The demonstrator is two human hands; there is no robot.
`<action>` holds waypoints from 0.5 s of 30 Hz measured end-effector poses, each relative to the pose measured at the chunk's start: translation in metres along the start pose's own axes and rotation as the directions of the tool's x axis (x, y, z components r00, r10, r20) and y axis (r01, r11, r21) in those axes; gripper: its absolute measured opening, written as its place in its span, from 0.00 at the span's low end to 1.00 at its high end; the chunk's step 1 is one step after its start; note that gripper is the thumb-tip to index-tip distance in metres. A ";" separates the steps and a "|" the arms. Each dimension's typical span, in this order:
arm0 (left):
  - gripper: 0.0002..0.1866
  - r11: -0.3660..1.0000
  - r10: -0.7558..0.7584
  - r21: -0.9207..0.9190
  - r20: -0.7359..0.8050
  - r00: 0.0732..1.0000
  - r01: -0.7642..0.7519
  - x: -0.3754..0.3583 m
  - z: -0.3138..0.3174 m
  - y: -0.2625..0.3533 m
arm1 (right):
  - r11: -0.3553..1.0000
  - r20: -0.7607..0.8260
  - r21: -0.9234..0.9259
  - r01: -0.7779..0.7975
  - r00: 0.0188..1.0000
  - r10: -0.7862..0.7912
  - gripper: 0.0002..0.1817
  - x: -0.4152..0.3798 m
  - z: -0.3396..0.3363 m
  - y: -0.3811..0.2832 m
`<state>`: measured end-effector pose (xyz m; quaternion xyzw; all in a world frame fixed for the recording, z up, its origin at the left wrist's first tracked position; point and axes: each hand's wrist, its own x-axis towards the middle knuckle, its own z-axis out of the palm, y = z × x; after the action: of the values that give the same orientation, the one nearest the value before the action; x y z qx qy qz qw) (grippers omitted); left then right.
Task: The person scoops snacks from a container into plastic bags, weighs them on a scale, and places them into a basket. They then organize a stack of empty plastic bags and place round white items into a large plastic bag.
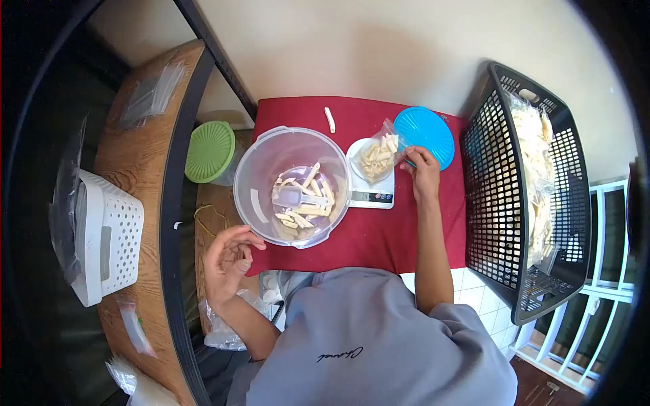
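My right hand (pixel 423 169) pinches the upper edge of a clear plastic bag (pixel 379 157) part filled with pale stick-shaped pieces. The bag rests on a white digital kitchen scale (pixel 361 197), tilted toward my right hand. Near the front left rim of a large clear tub (pixel 257 152), my left hand (pixel 229 264) hovers with loosely bent fingers apart and holds nothing. Inside the tub lie several more pale sticks (pixel 313 211) and a translucent scoop (pixel 288 196). One loose stick (pixel 330 120) is on the red cloth (pixel 291 111) behind the tub.
A blue lid (pixel 433 132) lies behind my right hand. At right stands a black basket (pixel 494 203) holding filled bags (pixel 535 155). To the left are a green-lidded container (pixel 211 152) and a wooden shelf (pixel 145 162) bearing a white basket (pixel 122 237) and plastic bags (pixel 152 95).
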<state>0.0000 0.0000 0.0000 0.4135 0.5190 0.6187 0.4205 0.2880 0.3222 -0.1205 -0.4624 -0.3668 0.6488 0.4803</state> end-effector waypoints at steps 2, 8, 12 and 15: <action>0.27 0.997 0.075 0.031 -0.017 0.997 -0.074 0.011 0.009 0.006 | 0.954 0.194 -0.150 0.259 0.954 -0.229 0.06 -0.019 0.011 -0.027; 0.17 0.913 0.297 0.292 0.008 0.955 -0.286 0.078 0.061 0.042 | 0.837 0.433 -0.055 0.545 0.768 -0.472 0.03 -0.086 0.052 -0.114; 0.17 0.925 0.350 0.176 -0.047 0.935 -0.338 0.113 0.113 0.043 | 0.782 0.537 0.025 0.623 0.651 -0.536 0.03 -0.118 0.069 -0.138; 0.14 0.932 0.355 0.065 0.038 0.934 -0.356 0.121 0.123 0.039 | 0.770 0.553 0.054 0.635 0.623 -0.553 0.03 -0.127 0.073 -0.146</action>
<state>0.0760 0.1464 0.0620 0.5230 0.4519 0.6605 0.2932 0.2740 0.2366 0.0674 -0.1470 -0.6648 0.5265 0.5092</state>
